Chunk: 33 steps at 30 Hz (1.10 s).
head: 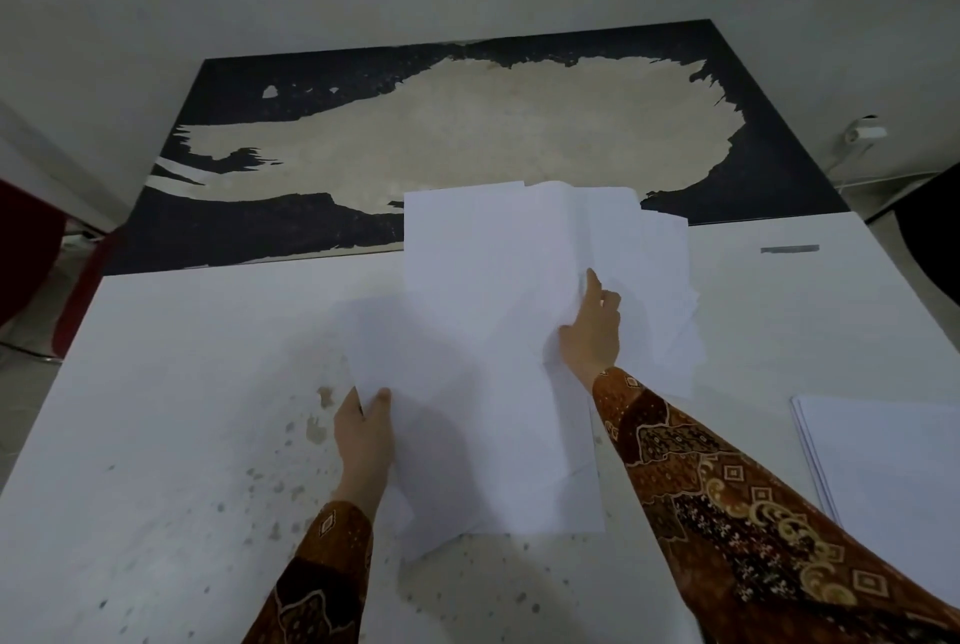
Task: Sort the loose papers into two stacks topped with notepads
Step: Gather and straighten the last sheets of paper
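You are early in the sort, by the look of it. Most of the loose papers (498, 331) lie in one untidy, fanned spread at the centre of the frame, on the white desk (171, 383), with edges splayed toward the right and a few corners poking out at the lower edge of the spread. Your left hand (363, 441), at lower centre, pinches the near-left corner of a sheet between thumb and fingers (382, 396), the corner lifted slightly off the desk. Your right hand (592, 326) rests on the middle of the spread with its fingers partly extended and pressing the sheets down; it seems to be steadying or parting them rather than gripping, though the fingertips are partly lost against the white paper. At the right edge of the frame sits a neater stack of sheets (883, 456), squared and well apart from the spread; that may be one of your two stacks begun, but you cannot tell from here whether it is loose paper or a notepad. No second stack shows, and nothing plainly recognisable as a notepad tops anything. So what is left, as I judge it: divide the central spread, square both piles, and set a notepad on each.
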Tool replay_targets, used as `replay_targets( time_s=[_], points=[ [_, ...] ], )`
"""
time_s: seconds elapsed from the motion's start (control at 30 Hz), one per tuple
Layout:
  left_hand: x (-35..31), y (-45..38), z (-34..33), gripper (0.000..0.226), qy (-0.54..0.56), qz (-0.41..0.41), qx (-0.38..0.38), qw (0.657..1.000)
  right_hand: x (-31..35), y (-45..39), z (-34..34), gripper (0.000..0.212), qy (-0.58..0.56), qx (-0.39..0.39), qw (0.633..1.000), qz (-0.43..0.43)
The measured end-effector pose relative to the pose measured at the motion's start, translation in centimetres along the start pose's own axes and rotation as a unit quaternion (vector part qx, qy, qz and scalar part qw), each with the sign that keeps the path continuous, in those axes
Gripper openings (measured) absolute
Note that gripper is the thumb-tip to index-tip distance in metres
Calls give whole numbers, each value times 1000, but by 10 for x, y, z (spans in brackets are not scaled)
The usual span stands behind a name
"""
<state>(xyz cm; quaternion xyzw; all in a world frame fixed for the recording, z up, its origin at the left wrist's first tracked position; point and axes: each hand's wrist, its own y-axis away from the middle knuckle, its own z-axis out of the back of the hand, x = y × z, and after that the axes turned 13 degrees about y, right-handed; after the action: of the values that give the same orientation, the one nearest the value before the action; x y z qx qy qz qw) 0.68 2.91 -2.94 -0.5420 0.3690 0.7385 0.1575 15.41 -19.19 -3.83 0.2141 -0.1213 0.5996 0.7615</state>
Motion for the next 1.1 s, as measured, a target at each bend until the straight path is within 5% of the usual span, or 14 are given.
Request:
replay_targets(
  time_s=[0.2,0.4,0.53,0.63,0.73,0.83,0.97,1.1],
  points=[
    [-1,3,0,34,-18,3,2,1000,-11,-15,12,78,-102,11,994,-42],
    [-3,3,1,25,-3,10,14,1000,-21,-40,38,77,-245,145,947,-147],
    [-3,0,1,17,30,37,31,998,-46,-47,53,54,-304,104,927,-193],
    [-6,2,-1,19,47,47,55,996,-62,-46,58,47,-392,118,879,-245],
    [-7,0,-6,25,51,45,78,995,-65,-33,64,37,-456,211,826,-254],
    [-13,-4,-12,27,46,48,86,994,-65,-14,63,35,-425,298,837,-171],
    [-6,-18,-17,42,30,70,69,995,-70,-3,53,53,-424,219,871,-119],
    [-21,-12,-26,59,48,97,66,992,-60,15,49,52,-303,286,909,2]
  ],
)
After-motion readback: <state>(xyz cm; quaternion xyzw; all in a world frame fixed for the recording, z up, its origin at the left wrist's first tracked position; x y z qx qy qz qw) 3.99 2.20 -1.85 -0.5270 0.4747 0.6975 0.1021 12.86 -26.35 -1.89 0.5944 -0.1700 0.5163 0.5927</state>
